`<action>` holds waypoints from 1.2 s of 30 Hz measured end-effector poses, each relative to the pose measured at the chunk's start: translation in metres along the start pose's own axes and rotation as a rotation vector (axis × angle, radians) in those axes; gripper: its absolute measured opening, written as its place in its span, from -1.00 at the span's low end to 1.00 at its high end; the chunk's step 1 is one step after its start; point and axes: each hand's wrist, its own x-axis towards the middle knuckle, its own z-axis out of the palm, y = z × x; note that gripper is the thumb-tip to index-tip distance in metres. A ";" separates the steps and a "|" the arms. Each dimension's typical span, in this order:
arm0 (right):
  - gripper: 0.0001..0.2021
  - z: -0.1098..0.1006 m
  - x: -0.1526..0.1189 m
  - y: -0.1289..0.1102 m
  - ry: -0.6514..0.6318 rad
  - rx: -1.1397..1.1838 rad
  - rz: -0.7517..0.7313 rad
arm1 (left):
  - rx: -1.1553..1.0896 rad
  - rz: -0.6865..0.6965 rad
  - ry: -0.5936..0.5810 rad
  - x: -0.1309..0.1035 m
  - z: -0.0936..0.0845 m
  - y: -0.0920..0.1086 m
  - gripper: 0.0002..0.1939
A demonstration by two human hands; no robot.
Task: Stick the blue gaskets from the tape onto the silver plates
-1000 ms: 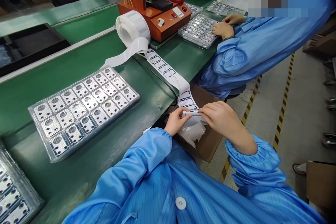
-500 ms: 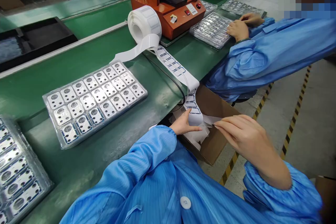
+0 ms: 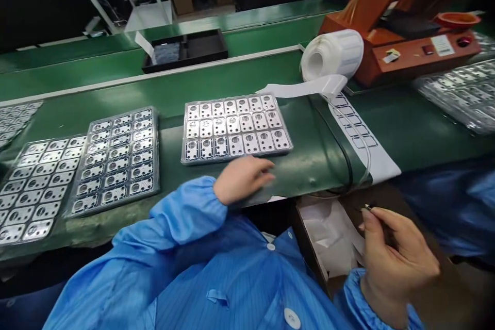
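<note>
Just off the front edge of the middle plastic tray of metal plates is my left hand, its fingers apart and slightly blurred, with nothing in it. Three plates at the tray's front left have dark blue outlines. Over the cardboard box, my right hand pinches a small dark, thin tool between thumb and forefinger; its exact shape is unclear. A strip with blue outlines runs from near the white label roll to the table's front edge.
More plate trays lie left and right. An orange machine stands at the back right. A black cable crosses the green table. A black bin sits behind the rail.
The view has swung left. My left hand has moved from the strip at the box to the front of the middle tray. My right hand remains pinched, over the box.
</note>
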 end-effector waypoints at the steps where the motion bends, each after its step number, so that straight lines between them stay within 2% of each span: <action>1: -0.72 0.007 0.002 -0.002 0.025 -0.061 -0.052 | 0.066 -0.053 0.064 0.002 -0.013 -0.016 -0.71; 4: -0.73 0.024 0.006 -0.012 -0.034 -0.139 -0.221 | 0.322 -0.159 0.123 0.011 -0.038 -0.059 -0.62; 7: -0.68 0.036 0.009 -0.023 -0.091 -0.115 -0.322 | 0.487 -0.227 0.106 0.015 -0.045 -0.083 -0.40; 9: -0.66 0.042 0.009 -0.028 -0.121 -0.094 -0.341 | 0.522 -0.248 0.095 0.014 -0.044 -0.087 -0.37; 12: -0.63 0.049 0.008 -0.032 -0.138 -0.084 -0.328 | 0.525 -0.237 0.104 0.012 -0.042 -0.086 -0.42; 17: -0.62 0.059 0.008 -0.037 -0.115 -0.027 -0.290 | 0.362 -0.172 0.200 0.009 -0.037 -0.086 -0.46; 20: -0.77 0.067 0.005 -0.041 -0.101 0.065 -0.130 | 0.069 -0.149 0.309 0.002 -0.028 -0.075 -0.67; 23: -0.96 0.079 -0.001 -0.046 -0.120 0.299 0.257 | -0.428 -0.234 0.405 -0.013 -0.014 -0.050 -0.75; 25: -0.88 0.088 -0.003 -0.050 -0.142 0.520 0.516 | -0.741 -0.327 0.368 -0.025 -0.003 -0.031 -0.67; 27: -0.81 0.097 -0.003 -0.053 -0.184 0.710 0.690 | -0.946 -0.415 0.248 -0.034 0.008 -0.017 -0.59; 31: -0.77 0.107 -0.002 -0.057 -0.292 0.844 0.837 | -1.047 -0.524 0.072 -0.043 0.028 -0.010 -0.54; 36: -0.78 0.108 -0.004 -0.058 -0.331 0.768 0.872 | -1.048 -0.542 0.027 -0.044 0.036 -0.014 -0.54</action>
